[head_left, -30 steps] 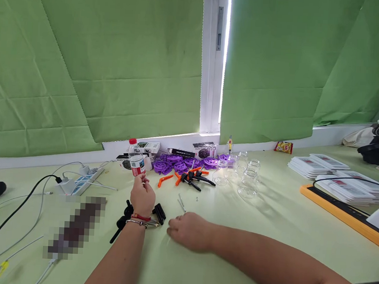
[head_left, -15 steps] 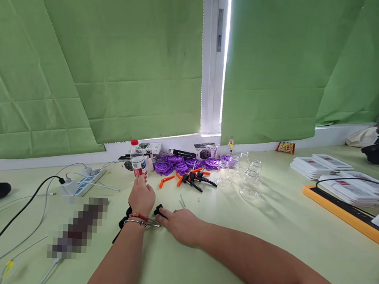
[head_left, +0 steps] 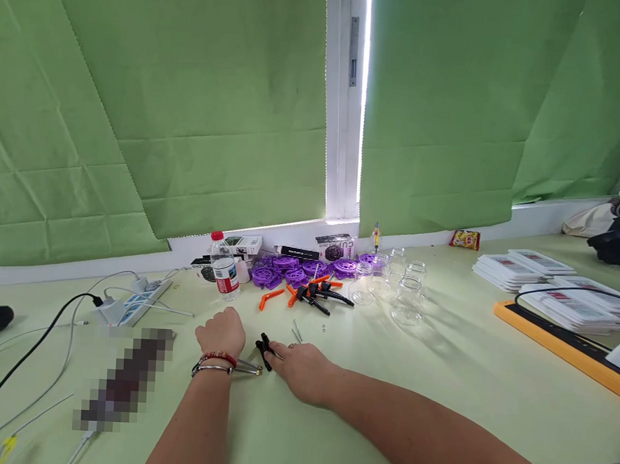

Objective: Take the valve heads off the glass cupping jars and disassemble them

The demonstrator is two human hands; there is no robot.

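Note:
My left hand [head_left: 222, 330] is closed, its back toward me and its fingers hidden. Thin metal rods with brass-coloured tips [head_left: 251, 369] stick out to the right from behind its wrist; I cannot tell whether the hand grips them. My right hand [head_left: 303, 371] lies low on the table, with fingertips pressed on narrow black plastic parts [head_left: 263, 352]. Just beyond it lie loose metal screws [head_left: 297, 330] and two small nuts [head_left: 324, 327]. Farther back are black-and-orange pieces [head_left: 314, 296] and a separate orange bent piece [head_left: 270, 299].
Purple plastic wheels [head_left: 312, 269] pile up along the wall beside a red-capped bottle [head_left: 225, 272]. Clear glass jars [head_left: 407, 303] stand right of them. White card stacks [head_left: 571, 308] and an orange-edged board [head_left: 563, 352] are at right; a power strip [head_left: 145, 299] and cables at left.
My left hand has drawn back from beside the bottle toward me. Black handles left of its wrist are now out of sight. The black parts at my right fingertips have turned and show more.

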